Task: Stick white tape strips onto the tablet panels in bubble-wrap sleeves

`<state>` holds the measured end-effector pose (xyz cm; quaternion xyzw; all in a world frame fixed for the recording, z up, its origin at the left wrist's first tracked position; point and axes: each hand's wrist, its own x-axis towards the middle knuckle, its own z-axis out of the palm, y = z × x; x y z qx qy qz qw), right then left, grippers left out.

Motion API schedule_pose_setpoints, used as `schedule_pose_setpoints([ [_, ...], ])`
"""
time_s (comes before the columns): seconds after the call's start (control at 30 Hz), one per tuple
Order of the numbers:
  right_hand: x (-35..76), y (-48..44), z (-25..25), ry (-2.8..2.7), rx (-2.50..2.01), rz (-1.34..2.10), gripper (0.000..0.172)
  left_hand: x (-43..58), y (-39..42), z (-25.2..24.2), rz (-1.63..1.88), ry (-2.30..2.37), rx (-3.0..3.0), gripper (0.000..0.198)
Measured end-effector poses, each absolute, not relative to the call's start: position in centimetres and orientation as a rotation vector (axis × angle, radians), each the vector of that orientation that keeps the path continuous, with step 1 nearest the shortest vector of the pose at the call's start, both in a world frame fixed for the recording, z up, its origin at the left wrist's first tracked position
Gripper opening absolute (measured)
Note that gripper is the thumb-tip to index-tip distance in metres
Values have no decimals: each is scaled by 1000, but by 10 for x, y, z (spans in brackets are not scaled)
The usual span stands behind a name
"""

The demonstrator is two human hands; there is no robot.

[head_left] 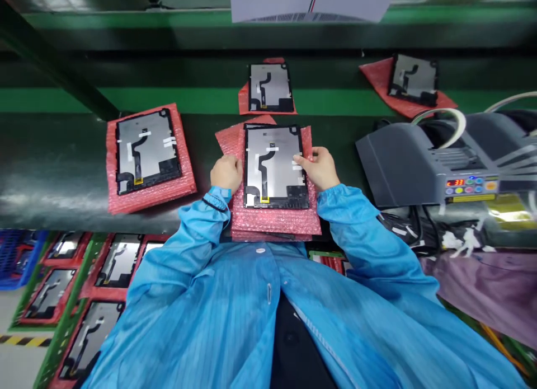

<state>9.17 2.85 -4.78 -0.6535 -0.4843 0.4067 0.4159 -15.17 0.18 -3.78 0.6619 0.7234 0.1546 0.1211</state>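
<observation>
A tablet display panel (283,165), silver-backed with a black flex cable and white tape strips, lies on a stack of pink bubble-wrap bags (274,222) in front of me. My right hand (318,168) is closed at the stack's right side, its thumb on the panel's right edge and its other fingers partly hidden. At the left side, my left hand (227,173) is closed with curled fingers against the edge of the bubble wrap. A further bag corner sticks out behind the panel at the upper left.
Another panel on bubble wrap (146,151) lies left. Two more, a panel (271,87) behind and a panel (414,78) at back right, rest farther off. A grey machine (403,165) with a lit display stands right. Racked panels (90,338) and a blue basket (31,260) are lower left.
</observation>
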Motion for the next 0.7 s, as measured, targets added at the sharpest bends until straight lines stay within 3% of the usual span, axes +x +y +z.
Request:
schedule_pose_setpoints([
  [0.2, 81, 13, -22, -1124, -1292, 1375, 56, -159, 0, -31, 763, 2081, 1767, 19],
  [0.43, 32, 29, -5, -1266, -1243, 1422, 38, -199, -16, -18, 1048, 2098, 1562, 15],
  [0.6, -78, 74, 17, -1383, -1032, 1596, 25, -293, -32, 28, 1199, 2221, 1577, 2],
  [0.7, -154, 95, 25, -1323, -1053, 1637, 22, -354, -26, 44, 1184, 2372, 1497, 8],
])
